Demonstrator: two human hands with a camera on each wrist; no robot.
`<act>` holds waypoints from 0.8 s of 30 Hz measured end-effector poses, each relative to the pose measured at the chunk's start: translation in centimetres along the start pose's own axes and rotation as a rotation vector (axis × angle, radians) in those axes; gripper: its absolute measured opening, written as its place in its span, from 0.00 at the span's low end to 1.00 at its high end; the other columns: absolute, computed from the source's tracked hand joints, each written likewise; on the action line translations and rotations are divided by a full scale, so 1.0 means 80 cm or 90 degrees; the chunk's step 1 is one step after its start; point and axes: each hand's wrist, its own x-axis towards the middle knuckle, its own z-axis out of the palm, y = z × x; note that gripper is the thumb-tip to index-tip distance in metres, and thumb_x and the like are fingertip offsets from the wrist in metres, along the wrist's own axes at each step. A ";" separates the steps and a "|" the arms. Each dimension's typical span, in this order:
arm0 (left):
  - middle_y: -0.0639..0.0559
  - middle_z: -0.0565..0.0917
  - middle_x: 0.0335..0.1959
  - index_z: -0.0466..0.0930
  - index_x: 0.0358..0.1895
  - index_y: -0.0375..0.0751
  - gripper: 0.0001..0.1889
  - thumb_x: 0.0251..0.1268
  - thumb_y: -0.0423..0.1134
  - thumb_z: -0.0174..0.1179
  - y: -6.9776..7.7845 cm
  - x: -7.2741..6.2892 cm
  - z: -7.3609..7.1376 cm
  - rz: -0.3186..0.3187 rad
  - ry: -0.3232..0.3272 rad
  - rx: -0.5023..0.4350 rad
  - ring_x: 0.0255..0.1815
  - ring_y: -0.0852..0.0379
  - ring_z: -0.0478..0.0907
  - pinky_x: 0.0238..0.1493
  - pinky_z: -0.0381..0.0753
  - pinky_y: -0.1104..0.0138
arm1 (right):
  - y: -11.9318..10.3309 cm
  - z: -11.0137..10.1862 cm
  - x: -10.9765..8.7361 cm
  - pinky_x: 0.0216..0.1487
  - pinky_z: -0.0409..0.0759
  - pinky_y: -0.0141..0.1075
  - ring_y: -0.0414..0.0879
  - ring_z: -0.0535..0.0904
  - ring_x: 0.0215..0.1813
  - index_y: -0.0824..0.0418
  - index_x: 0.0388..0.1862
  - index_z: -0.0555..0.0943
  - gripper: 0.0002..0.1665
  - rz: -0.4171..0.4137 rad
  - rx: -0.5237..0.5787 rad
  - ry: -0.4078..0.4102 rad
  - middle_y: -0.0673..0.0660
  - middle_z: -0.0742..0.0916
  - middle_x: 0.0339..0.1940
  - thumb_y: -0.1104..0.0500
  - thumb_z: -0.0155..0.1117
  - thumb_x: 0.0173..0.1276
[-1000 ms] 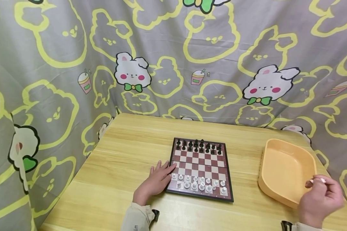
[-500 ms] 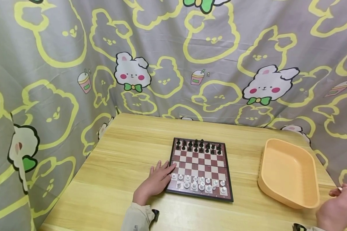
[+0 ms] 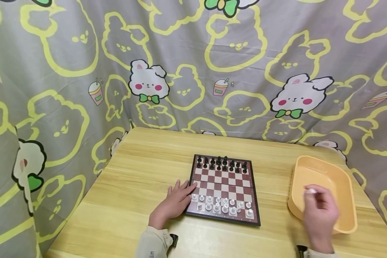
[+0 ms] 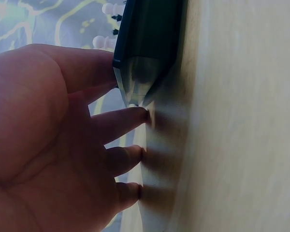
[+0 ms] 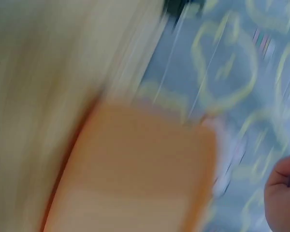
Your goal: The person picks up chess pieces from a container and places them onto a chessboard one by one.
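A chessboard (image 3: 221, 190) lies on the wooden table with black pieces (image 3: 221, 164) lined up along its far side and white pieces (image 3: 225, 206) along the near side. My left hand (image 3: 174, 202) rests at the board's left edge, fingers spread, one reaching onto its rim. In the left wrist view, other fingertips of the left hand (image 4: 53, 140) touch the table beside the board's dark side (image 4: 150, 38). Over the orange tray's near left part, my right hand (image 3: 320, 215) pinches a small white piece (image 3: 311, 191), mostly hidden by the fingers.
The orange tray (image 3: 350, 215) stands on the table (image 3: 142, 161) right of the board, its near left side hidden behind the right hand. A grey curtain (image 3: 187, 46) with yellow cartoon outlines hangs behind and around the table.
My right hand went right, past the tray, then came back left over it, still holding the small white piece. The left hand and the board stayed put.
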 end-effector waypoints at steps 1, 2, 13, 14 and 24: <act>0.29 0.59 0.80 0.69 0.78 0.43 0.25 0.83 0.39 0.44 0.000 0.000 0.000 0.000 0.001 -0.002 0.82 0.26 0.40 0.77 0.34 0.31 | -0.007 0.011 -0.010 0.32 0.73 0.18 0.33 0.75 0.30 0.83 0.40 0.79 0.07 -0.025 -0.001 -0.062 0.42 0.85 0.31 0.79 0.57 0.64; 0.29 0.58 0.80 0.68 0.78 0.43 0.25 0.83 0.39 0.44 -0.001 0.000 0.001 -0.001 0.000 -0.002 0.82 0.26 0.40 0.77 0.33 0.31 | -0.013 0.022 -0.019 0.34 0.74 0.18 0.32 0.75 0.32 0.81 0.40 0.80 0.07 -0.056 -0.008 -0.124 0.42 0.86 0.34 0.80 0.58 0.63; 0.30 0.58 0.80 0.68 0.78 0.43 0.25 0.83 0.38 0.44 -0.002 0.000 0.001 0.001 0.000 0.003 0.82 0.26 0.41 0.77 0.34 0.31 | -0.055 0.130 -0.096 0.40 0.83 0.24 0.39 0.83 0.38 0.64 0.51 0.84 0.18 -0.303 0.062 -0.548 0.53 0.89 0.40 0.72 0.71 0.61; 0.30 0.58 0.80 0.68 0.78 0.43 0.25 0.83 0.38 0.44 -0.002 0.000 0.001 0.001 0.000 0.006 0.82 0.26 0.41 0.77 0.34 0.31 | -0.057 0.138 -0.097 0.41 0.83 0.24 0.39 0.84 0.39 0.64 0.51 0.84 0.18 -0.312 0.057 -0.564 0.52 0.89 0.41 0.70 0.72 0.62; 0.30 0.59 0.80 0.68 0.78 0.44 0.25 0.85 0.43 0.43 -0.002 0.001 -0.001 0.006 -0.006 0.012 0.82 0.25 0.41 0.76 0.34 0.30 | -0.074 0.197 -0.105 0.50 0.85 0.33 0.41 0.86 0.46 0.59 0.50 0.87 0.12 -0.352 -0.107 -0.742 0.51 0.91 0.46 0.61 0.72 0.68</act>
